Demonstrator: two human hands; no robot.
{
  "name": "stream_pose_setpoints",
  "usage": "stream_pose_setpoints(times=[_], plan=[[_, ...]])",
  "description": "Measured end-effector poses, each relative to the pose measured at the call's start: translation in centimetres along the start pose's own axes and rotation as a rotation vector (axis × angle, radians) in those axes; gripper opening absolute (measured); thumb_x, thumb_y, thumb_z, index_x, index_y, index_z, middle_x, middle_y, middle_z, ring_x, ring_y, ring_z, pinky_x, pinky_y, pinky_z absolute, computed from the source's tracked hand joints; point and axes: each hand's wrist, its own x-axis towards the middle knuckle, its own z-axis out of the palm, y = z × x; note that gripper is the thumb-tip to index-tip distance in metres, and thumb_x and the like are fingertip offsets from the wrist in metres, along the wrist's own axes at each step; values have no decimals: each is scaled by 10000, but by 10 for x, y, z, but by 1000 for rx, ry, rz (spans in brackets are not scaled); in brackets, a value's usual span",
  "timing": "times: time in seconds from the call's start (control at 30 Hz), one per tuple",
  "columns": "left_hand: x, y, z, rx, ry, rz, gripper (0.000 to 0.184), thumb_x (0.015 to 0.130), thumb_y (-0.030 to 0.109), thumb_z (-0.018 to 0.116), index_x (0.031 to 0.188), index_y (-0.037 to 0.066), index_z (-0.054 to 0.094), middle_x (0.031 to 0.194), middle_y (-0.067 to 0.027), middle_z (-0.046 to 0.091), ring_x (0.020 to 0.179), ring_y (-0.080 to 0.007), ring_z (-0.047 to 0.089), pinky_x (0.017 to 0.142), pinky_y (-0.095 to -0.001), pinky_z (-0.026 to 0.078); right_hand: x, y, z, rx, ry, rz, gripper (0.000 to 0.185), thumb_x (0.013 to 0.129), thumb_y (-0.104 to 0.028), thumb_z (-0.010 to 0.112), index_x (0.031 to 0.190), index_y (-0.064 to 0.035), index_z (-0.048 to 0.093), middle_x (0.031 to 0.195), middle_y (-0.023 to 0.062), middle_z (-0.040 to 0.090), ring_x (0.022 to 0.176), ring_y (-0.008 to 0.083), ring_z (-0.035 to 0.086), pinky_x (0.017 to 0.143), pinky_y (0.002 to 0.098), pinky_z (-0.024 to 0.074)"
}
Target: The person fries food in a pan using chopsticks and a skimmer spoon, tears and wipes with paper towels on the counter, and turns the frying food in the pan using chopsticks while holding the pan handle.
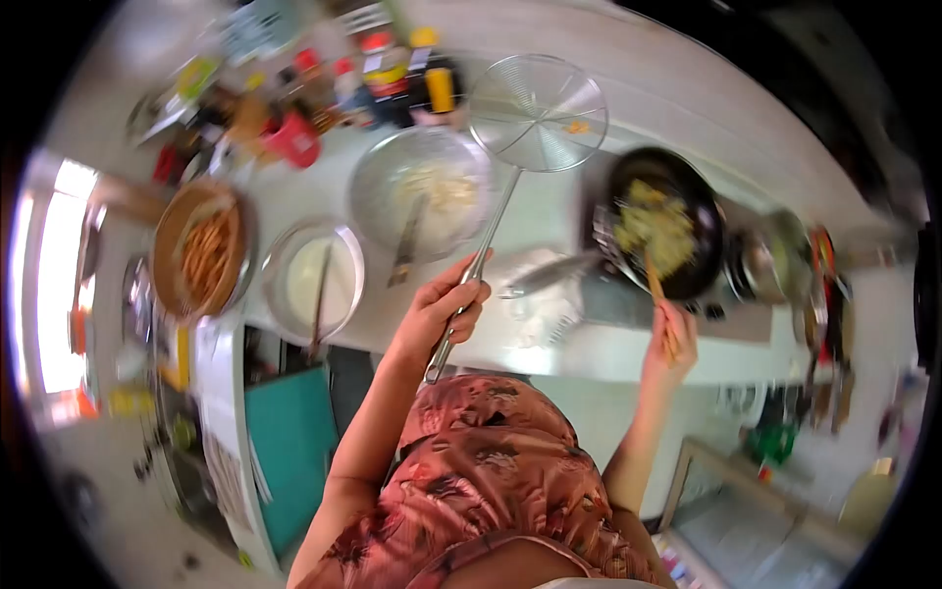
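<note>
My left hand [449, 306] is closed around the long metal handle of a wire skimmer [538, 110]. The skimmer's round mesh is raised beyond the hand, over the back of the counter, with a small orange-yellow bit on it. My right hand [671, 339] grips wooden chopsticks [654, 279], whose tips reach into a dark wok [708, 257] on the stove. Pale yellow-green food pieces [650, 224] lie in the wok, touching the chopsticks. The wok's handle [551, 276] points left, between my two hands.
A metal bowl [365, 221] of floury pieces with a utensil and a bowl of white batter [334, 285] stand left. Beyond is a basket [167, 257] of brown fried sticks. Sauce bottles [385, 74] line the back wall. A metal pot [775, 257] sits right of the wok.
</note>
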Motion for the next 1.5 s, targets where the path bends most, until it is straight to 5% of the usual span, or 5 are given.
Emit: stream_pose_setpoints(times=[0.43, 0.77, 1.03, 1.17, 1.5], plan=[[-148, 48, -126, -84, 1035, 754, 406, 937, 91, 550, 1336, 61, 481, 800, 27, 492, 565, -33, 410, 456, -184, 340, 63, -52, 49, -294, -400, -193, 122, 887, -180, 613, 965, -111, 678, 936, 62, 622, 835, 290, 624, 706, 362, 485], [-183, 69, -201, -147, 1151, 758, 421, 932, 80, 561, 1342, 32, 483, 808, 4, 518, 561, -43, 409, 452, -196, 343, 65, -195, 94, 80, -282, -481, 135, 878, 5, 596, 995, 11, 663, 952, 115, 633, 865, 242, 626, 759, 335, 504], [-211, 105, -220, 238, 1240, 722, 457, 940, 105, 542, 1381, 38, 445, 743, 24, 471, 538, -45, 424, 423, -214, 349, -13, -331, 215, 752, -626, -701, 179, 822, -38, 682, 999, -54, 705, 998, 102, 650, 862, 212, 642, 733, 289, 508], [-211, 100, -278, 830, 1528, 630, 437, 925, 92, 538, 1359, 71, 488, 622, 51, 422, 485, -51, 408, 406, -229, 347, -46, -379, 274, 807, -724, -759, 173, 838, -76, 675, 1006, -113, 702, 985, 67, 644, 822, 210, 648, 695, 287, 506], [-219, 106, -277, 201, 1277, 722, 421, 953, 110, 516, 1367, 49, 463, 745, 19, 470, 494, -41, 379, 399, -203, 293, -70, -396, 309, 868, -842, -649, 156, 852, -91, 666, 1003, -114, 697, 980, 73, 641, 791, 226, 640, 684, 298, 499]])
